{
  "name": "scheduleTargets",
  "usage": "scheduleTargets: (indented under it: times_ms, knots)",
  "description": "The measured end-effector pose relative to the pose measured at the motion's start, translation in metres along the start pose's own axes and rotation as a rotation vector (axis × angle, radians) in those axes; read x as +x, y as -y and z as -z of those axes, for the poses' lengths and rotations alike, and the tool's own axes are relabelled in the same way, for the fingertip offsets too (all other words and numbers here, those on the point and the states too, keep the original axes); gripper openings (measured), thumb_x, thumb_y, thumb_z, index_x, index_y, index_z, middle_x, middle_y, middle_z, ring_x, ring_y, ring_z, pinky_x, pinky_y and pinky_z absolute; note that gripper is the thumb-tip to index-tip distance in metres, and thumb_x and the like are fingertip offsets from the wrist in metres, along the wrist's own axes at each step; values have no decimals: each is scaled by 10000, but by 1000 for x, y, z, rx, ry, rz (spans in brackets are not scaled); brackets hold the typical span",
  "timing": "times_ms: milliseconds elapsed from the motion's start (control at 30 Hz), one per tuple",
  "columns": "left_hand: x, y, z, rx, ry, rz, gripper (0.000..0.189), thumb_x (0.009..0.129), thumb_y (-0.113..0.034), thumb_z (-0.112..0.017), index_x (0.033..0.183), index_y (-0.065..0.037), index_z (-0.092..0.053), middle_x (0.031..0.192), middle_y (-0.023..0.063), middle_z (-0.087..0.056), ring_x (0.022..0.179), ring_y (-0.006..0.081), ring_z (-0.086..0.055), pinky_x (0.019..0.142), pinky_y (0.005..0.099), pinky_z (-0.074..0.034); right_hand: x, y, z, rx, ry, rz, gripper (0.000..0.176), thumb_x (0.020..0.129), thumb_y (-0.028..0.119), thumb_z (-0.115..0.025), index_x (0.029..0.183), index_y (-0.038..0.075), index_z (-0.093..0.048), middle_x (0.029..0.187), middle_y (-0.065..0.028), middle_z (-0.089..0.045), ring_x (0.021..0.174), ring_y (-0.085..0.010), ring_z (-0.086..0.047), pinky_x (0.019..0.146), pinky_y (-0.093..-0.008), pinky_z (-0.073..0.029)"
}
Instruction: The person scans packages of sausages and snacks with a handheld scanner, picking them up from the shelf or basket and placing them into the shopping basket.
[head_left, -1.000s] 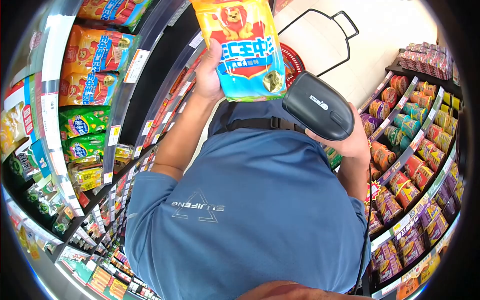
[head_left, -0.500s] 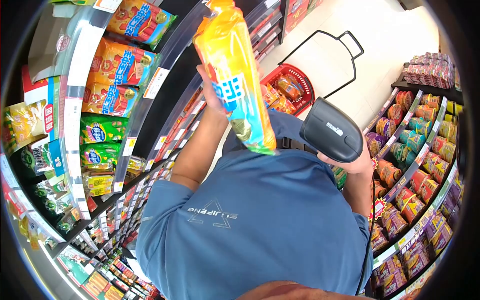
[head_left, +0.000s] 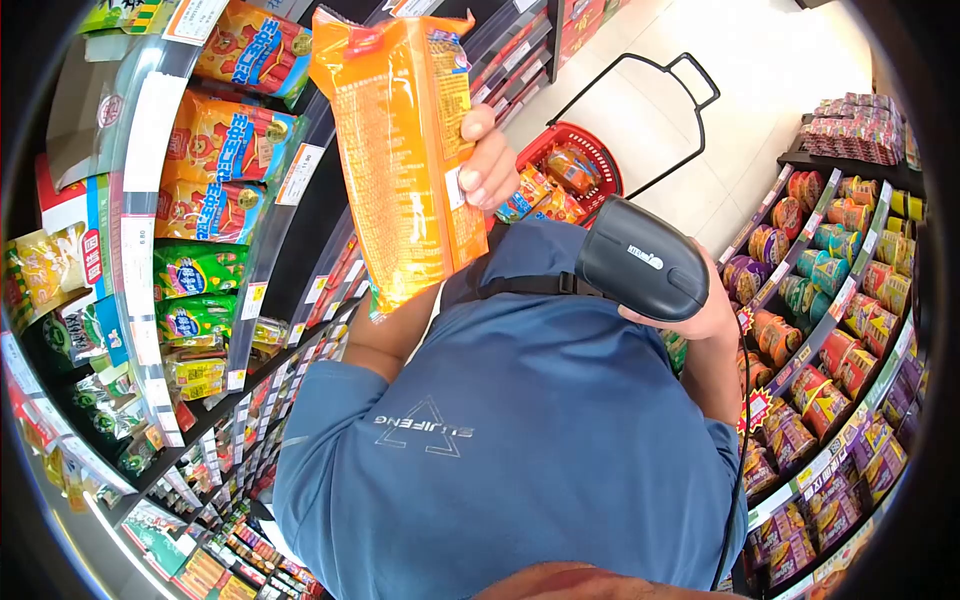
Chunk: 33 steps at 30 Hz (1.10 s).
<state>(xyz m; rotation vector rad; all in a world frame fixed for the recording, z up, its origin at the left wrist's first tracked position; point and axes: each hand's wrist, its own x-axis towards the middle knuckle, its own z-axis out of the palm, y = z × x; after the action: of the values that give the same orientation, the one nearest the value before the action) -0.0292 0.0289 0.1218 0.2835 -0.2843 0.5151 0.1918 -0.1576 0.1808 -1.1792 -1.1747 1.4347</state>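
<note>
My left hand (head_left: 485, 165) grips the side of an orange sausage pack (head_left: 395, 170). Its back, with dense small print and a white label patch, faces me. Fingertips show at the pack's right edge; the rest of the hand is behind it. A black handheld barcode scanner (head_left: 643, 262) is held in my right hand (head_left: 708, 318), whose fingers wrap beneath it and are partly hidden. The two hands are apart, with the scanner to the right of the pack and lower.
Similar orange packs (head_left: 230, 140) and green packs (head_left: 200, 268) fill the left shelf. Ahead on the floor, a red basket (head_left: 607, 165) with a long black handle (head_left: 672, 68) holds several packs. Cup noodles (head_left: 825, 270) line the right-hand rack. A black cord (head_left: 738, 480) hangs at my right.
The sausage pack has been turned from its colourful front to its printed back and has shifted left. My right hand and the scanner have moved slightly left.
</note>
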Motion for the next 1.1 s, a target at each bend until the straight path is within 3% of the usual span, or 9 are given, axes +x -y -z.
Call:
scheduleTargets:
  times_ms: [100,167,533,633,767,967,1033,1067,1100]
  knots:
    - [2,0,0,21,-41,-59,188,991,-256,-520,1013,-69,-528,719,70,-584,638,179,-556,601,280,-444,0,-4,2,3,10,39,347,651,51,-851,927,-30,-657,822,-86,-704,713,-123,-635,684,-289,-512]
    - [4,-2,3,17,-24,-57,176,992,-247,-518,1014,-73,-529,724,69,-584,649,179,-555,610,283,-443,-4,-12,9,-218,118,51,667,568,69,-911,1156,-23,-611,1043,-108,-690,936,-181,-649,827,-325,-507]
    - [16,-2,9,87,38,-77,155,1005,-245,-493,1037,-100,-539,741,18,-581,657,125,-550,695,269,-390,7,0,-1,-31,117,-151,696,601,30,-855,1228,-43,-561,1108,-111,-672,1003,-166,-620,897,-322,-482]
    - [17,-3,10,79,74,-60,169,1005,-257,-496,1049,-100,-542,745,18,-587,662,121,-554,697,266,-391,11,5,-9,18,57,-30,322,672,43,-839,926,-31,-654,823,-73,-702,724,-115,-626,717,-280,-508]
    - [17,-1,15,82,101,-42,178,1004,-266,-499,1062,-104,-544,749,17,-593,673,120,-562,707,273,-396,10,5,-15,57,9,-79,447,674,42,-841,1058,-25,-623,929,-68,-702,819,-107,-623,779,-282,-505]
    - [2,34,30,80,81,-56,552,913,-524,-572,1179,-45,-509,865,72,-607,695,167,-550,725,292,-382,-3,-16,-13,260,-116,-198,528,697,9,-821,1167,-38,-584,996,-73,-682,884,-130,-624,820,-304,-503]
    - [-2,48,40,48,58,-18,470,907,-475,-611,1119,-63,-531,891,77,-625,810,191,-590,760,313,-418,-11,-26,-6,370,-172,-200,509,715,5,-807,1165,-48,-577,940,-96,-672,812,-153,-629,747,-307,-512]
    - [-8,60,55,115,-11,-51,578,895,-551,-571,1130,-24,-540,922,120,-628,821,238,-613,777,353,-460,-6,-25,-9,308,-155,-106,629,748,228,-815,1223,-73,-533,903,-131,-616,590,-175,-552,509,-284,-430]
    - [-14,68,70,179,-81,-81,693,883,-627,-532,1141,16,-550,953,162,-630,832,284,-636,795,393,-502,-9,-31,-5,310,-170,-51,585,758,237,-805,1194,-63,-558,971,-150,-620,595,-195,-565,493,-290,-429]
